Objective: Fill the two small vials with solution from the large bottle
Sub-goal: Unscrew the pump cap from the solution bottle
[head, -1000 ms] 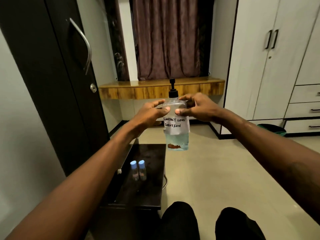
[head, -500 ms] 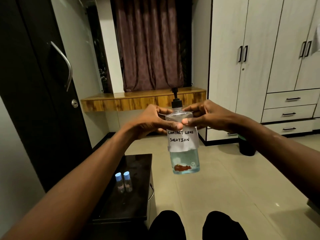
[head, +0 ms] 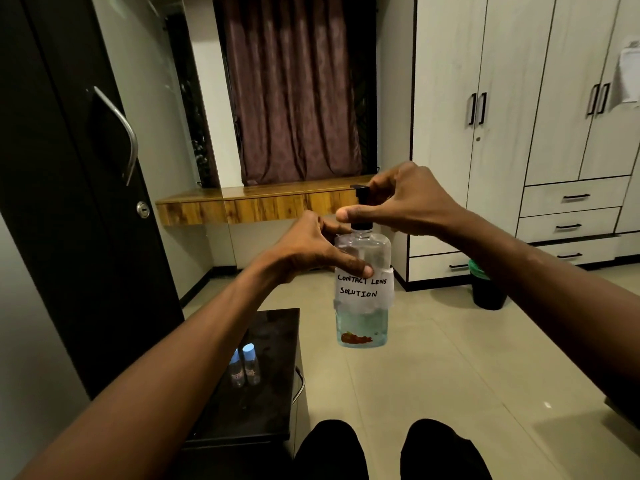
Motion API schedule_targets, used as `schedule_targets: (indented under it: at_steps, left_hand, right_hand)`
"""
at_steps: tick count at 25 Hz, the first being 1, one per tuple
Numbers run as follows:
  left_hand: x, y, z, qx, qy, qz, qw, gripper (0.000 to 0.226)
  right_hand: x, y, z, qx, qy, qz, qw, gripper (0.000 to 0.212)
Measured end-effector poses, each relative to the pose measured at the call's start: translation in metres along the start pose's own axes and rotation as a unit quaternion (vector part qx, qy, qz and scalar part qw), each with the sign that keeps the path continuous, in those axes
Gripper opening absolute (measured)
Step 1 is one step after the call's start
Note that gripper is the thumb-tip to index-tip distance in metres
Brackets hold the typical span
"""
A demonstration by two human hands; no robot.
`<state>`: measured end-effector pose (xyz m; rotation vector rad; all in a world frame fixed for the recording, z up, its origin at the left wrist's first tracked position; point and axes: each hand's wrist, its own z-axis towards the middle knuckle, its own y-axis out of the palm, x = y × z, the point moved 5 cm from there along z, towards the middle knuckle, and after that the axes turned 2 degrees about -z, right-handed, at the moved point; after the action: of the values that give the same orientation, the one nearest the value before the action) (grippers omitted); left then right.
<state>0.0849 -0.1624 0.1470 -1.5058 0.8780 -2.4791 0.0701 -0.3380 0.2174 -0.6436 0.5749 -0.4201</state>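
Since the earlier frame the right hand (head: 405,202) has climbed from the shoulder of the bottle (head: 362,289) to its black pump top (head: 361,206), while the left hand (head: 311,247) has slid a little lower on the clear body. Now the left hand's fingers are wrapped around the upper part of the bottle, thumb pressed just above the white paper label (head: 363,289), holding it upright in the air above the floor. The right hand's thumb and fingers pinch around the pump top near its collar; whether they squeeze it tightly is hard to say, since the fingers hide most of the neck. Bluish liquid fills only the lower part of the bottle, with a reddish patch near the bottom.

Lower left, on a dark glossy table (head: 273,375), the two small vials (head: 245,365) with pale blue caps stand upright and touching, well apart from the bottle and partly hidden by the left forearm. A dark bin (head: 486,289) sits on the floor to the far right, by the white wardrobe (head: 519,98).
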Motion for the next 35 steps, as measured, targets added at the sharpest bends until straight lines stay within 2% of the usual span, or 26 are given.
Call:
schedule_targets:
  at_steps: [5,8,12,13,16,17,18,20,22,24,27,29,32,34,35]
  left_hand:
    - [0.003,-0.001,-0.002,-0.007,0.010,-0.025,1.000,0.061]
    - [0.010,-0.002,-0.004,-0.030,0.026,-0.020,0.999,0.054]
    - [0.016,-0.004,-0.008,-0.043,0.044,-0.013,0.998,0.045]
    - [0.016,-0.005,-0.009,-0.044,0.047,-0.017,0.998,0.043]
    - [0.018,-0.008,-0.012,-0.050,0.047,-0.002,0.998,0.037]
    - [0.018,-0.008,-0.012,-0.047,0.044,0.000,0.998,0.037]
    - [0.019,-0.008,-0.012,-0.042,0.042,-0.002,0.998,0.039]
    - [0.021,-0.010,-0.011,-0.023,0.038,-0.003,0.999,0.049]
    - [0.022,-0.012,-0.010,-0.016,0.035,0.001,0.999,0.046]
    - [0.021,-0.011,-0.010,-0.026,0.032,0.003,0.999,0.039]
    - [0.018,-0.014,-0.013,-0.021,0.031,0.010,0.999,0.038]
    - [0.017,-0.016,-0.014,-0.017,0.030,0.007,0.999,0.041]
    - [0.020,-0.015,-0.015,-0.019,0.029,0.005,0.999,0.049]
    - [0.021,-0.014,-0.015,-0.029,0.038,0.014,0.999,0.039]
    - [0.021,-0.014,-0.016,-0.029,0.041,0.018,0.999,0.038]
  right_hand:
    - [-0.012,-0.002,0.005,-0.013,-0.003,-0.041,0.999,0.053]
    - [-0.011,-0.002,0.006,-0.046,0.033,-0.016,0.998,0.046]
    - [-0.013,-0.001,0.007,-0.112,0.012,0.066,0.991,0.027]
    - [-0.012,-0.001,0.006,-0.131,0.013,0.099,0.986,0.031]
    - [-0.005,0.001,0.004,-0.211,0.053,0.196,0.956,0.066]
    - [-0.006,0.002,0.003,-0.225,0.064,0.195,0.953,0.074]
    - [-0.008,0.002,0.004,-0.215,0.063,0.152,0.963,0.076]
    - [-0.014,-0.001,0.009,-0.150,0.041,-0.007,0.988,0.080]
    - [-0.019,-0.001,0.010,-0.107,0.031,-0.068,0.992,0.079]
    - [-0.017,0.001,0.010,-0.131,0.044,0.010,0.990,0.067]
    - [-0.015,0.002,0.006,-0.203,0.093,0.197,0.955,0.081]
    - [-0.018,0.001,0.008,-0.182,0.088,0.159,0.966,0.087]
    - [-0.027,0.000,0.010,-0.109,0.069,-0.023,0.991,0.089]
    - [-0.028,0.002,0.012,-0.108,0.075,-0.025,0.991,0.082]
    - [-0.026,0.003,0.013,-0.129,0.088,0.027,0.987,0.083]
